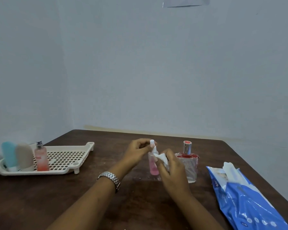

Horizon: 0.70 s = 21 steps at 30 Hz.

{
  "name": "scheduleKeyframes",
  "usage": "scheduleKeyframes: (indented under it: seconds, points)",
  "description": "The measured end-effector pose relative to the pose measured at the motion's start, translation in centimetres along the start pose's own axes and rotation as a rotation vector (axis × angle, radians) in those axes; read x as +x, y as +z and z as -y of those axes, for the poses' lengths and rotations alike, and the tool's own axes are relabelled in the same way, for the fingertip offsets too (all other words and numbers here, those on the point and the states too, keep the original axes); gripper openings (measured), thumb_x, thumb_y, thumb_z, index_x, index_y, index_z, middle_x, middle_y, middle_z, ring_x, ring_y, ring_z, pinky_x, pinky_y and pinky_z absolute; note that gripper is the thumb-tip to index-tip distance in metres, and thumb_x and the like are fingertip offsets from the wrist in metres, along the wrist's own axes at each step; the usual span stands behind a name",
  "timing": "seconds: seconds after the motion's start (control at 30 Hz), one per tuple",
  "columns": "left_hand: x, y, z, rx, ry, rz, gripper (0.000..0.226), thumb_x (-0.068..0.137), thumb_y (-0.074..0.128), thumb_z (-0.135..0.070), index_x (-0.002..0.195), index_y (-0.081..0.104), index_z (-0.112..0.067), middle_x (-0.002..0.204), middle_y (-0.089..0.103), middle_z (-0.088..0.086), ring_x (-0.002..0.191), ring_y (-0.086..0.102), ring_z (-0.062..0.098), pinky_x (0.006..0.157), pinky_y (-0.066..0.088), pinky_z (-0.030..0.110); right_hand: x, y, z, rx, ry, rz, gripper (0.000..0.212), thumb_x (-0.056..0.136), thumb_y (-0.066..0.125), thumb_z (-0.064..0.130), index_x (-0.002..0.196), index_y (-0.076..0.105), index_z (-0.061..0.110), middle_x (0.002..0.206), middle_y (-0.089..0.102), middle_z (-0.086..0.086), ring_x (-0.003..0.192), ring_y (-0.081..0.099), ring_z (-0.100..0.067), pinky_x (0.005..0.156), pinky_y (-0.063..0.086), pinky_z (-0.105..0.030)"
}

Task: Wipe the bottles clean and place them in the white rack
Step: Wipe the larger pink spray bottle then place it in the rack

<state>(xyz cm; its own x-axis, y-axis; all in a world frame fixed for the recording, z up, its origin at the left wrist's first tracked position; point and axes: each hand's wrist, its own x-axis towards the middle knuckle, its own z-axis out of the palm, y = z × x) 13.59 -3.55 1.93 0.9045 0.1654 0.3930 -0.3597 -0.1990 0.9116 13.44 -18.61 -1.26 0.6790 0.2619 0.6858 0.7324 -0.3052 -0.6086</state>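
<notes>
A small clear bottle of pink liquid (152,168) with a white cap stands upright on the brown table (73,196) at the middle. My left hand (136,153) pinches its cap from the left. My right hand (170,168) holds a white wipe (160,157) against the bottle's side. Just right of them stands a clear glass bottle with a red collar (189,163), untouched. The white rack (65,156) lies at the far left and holds a blue bottle (9,154), a beige bottle (24,156) and a pink spray bottle (41,157), all upright.
A blue pack of wipes (243,198) lies at the right table edge, a white wipe (229,168) sticking out of its top. Pale walls close off the table at the back and left. A metal watch (111,178) sits on my left wrist.
</notes>
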Motion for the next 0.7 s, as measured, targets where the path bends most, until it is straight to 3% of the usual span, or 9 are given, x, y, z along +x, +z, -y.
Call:
scheduleKeyframes:
  seconds: [0.23, 0.3, 0.43, 0.57, 0.7]
  points:
    - [-2.2, -5.2, -0.3, -0.001, -0.129, 0.077, 0.015, 0.093, 0.057, -0.011, 0.098, 0.071, -0.011, 0.099, 0.074, 0.003, 0.095, 0.067, 0.012, 0.085, 0.051, 0.023, 0.5, 0.4, 1.1, 0.238, 0.215, -0.009, 0.006, 0.086, 0.062, 0.033, 0.083, 0.058, 0.029, 0.081, 0.064, 0.005, 0.076, 0.062, -0.012, 0.063, 0.055, -0.037]
    - [-2.8, -6.0, 0.0, -0.059, -0.177, 0.086, 0.017, 0.094, 0.054, -0.009, 0.097, 0.071, -0.011, 0.1, 0.074, 0.004, 0.095, 0.067, 0.014, 0.089, 0.052, 0.029, 0.9, 0.8, 1.4, 0.318, 0.334, -0.014, 0.005, 0.088, 0.06, 0.033, 0.09, 0.056, 0.032, 0.092, 0.064, 0.003, 0.082, 0.062, -0.014, 0.062, 0.054, -0.032]
    - [-3.8, -6.5, 0.5, -0.238, -0.242, 0.031, 0.018, 0.095, 0.051, -0.011, 0.102, 0.067, -0.011, 0.102, 0.074, 0.002, 0.094, 0.068, 0.011, 0.079, 0.054, 0.024, 1.9, 1.9, 1.6, 0.432, 0.516, 0.018, 0.014, 0.092, 0.056, 0.022, 0.104, 0.051, 0.027, 0.094, 0.059, -0.003, 0.074, 0.055, -0.016, 0.051, 0.043, -0.024]
    - [-4.2, -6.0, 1.1, -0.274, -0.223, 0.028, 0.023, 0.095, 0.05, -0.017, 0.11, 0.066, -0.012, 0.106, 0.073, 0.003, 0.094, 0.067, 0.01, 0.076, 0.053, 0.023, 2.6, 2.6, 2.0, 0.485, 0.483, 0.07, 0.011, 0.097, 0.048, 0.024, 0.101, 0.053, 0.033, 0.095, 0.06, 0.0, 0.076, 0.056, -0.014, 0.054, 0.045, -0.024]
    - [-4.3, -5.3, 1.5, -0.226, -0.195, 0.053, 0.027, 0.092, 0.053, -0.023, 0.115, 0.064, -0.016, 0.106, 0.073, 0.002, 0.09, 0.067, 0.011, 0.078, 0.051, 0.026, 2.8, 3.1, 2.1, 0.552, 0.416, 0.052, 0.019, 0.096, 0.048, 0.027, 0.112, 0.054, 0.035, 0.103, 0.06, 0.009, 0.092, 0.061, -0.012, 0.074, 0.055, -0.03]
